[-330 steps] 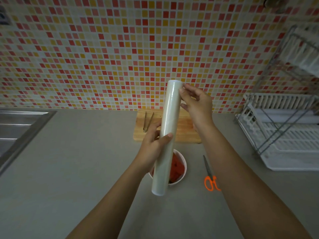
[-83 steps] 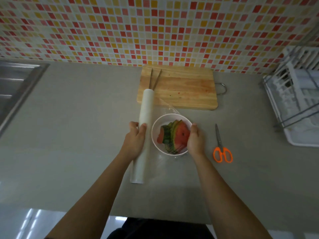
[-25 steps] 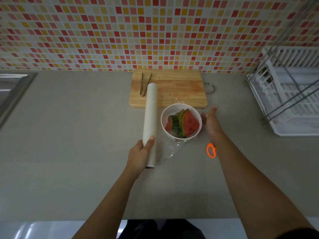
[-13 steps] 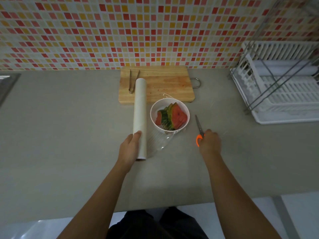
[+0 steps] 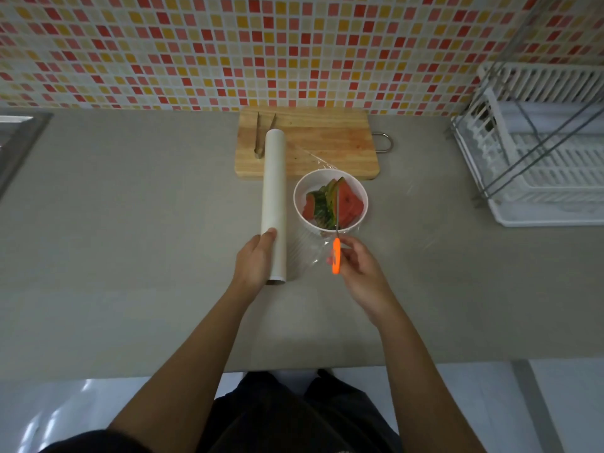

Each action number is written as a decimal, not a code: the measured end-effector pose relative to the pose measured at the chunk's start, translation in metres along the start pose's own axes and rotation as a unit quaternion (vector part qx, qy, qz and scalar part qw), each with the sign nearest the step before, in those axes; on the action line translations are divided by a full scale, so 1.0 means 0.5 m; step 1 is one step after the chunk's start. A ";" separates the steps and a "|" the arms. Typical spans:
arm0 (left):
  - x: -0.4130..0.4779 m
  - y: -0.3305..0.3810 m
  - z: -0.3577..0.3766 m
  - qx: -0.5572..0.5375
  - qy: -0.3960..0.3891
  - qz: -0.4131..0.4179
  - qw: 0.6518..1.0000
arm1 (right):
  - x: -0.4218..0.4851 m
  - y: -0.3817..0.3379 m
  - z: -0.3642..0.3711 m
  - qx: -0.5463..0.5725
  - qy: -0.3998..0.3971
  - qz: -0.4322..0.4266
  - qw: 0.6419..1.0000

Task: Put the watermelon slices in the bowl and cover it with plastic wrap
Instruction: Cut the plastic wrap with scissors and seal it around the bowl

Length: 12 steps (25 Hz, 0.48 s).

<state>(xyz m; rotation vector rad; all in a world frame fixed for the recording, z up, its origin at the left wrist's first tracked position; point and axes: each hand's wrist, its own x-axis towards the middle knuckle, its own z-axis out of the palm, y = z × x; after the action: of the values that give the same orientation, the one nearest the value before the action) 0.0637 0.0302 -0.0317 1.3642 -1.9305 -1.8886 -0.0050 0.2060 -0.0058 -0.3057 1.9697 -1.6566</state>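
The fingers (image 5: 269,233) of the left hand (image 5: 256,259) are curled over the near end of the roll of plastic wrap (image 5: 274,191), thumb on top, holding it down on the counter (image 5: 130,223). The right hand (image 5: 358,273) holds the orange-handled scissors (image 5: 336,256) with narrow, curled fingers. The blades point toward twelve o'clock over the bowl's near edge and look closed, though they are thin and hard to read.

A sheet of film (image 5: 310,250) runs from the roll toward three o'clock, across the bowl and onto the counter beyond. It is thin, limp and clingy, likely to bunch or stick to itself once freed, so it wants to be kept taut and cut close beside the roll, then taken by its loose edges. The roll itself is light and will roll unless pinned.

The white bowl (image 5: 295,197) sits just beside the roll, at its three o'clock, and holds the watermelon slices (image 5: 349,206), stacked on edge and rising above the rim. Being wet and soft, they could snag the film.

At twelve o'clock lies a cutting board (image 5: 327,138) with tongs (image 5: 260,138) on it. A dish rack (image 5: 539,178) stands at two o'clock.
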 end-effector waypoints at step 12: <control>-0.012 0.017 -0.011 0.006 -0.004 0.004 1.000 | -0.104 0.067 0.099 0.083 -0.013 0.079 0.993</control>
<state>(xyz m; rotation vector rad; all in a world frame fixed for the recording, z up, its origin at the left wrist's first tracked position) 0.0664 0.0284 -0.0203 1.3524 -1.9511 -1.8843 0.0700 0.1977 -0.0294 -0.1064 1.7748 -1.6907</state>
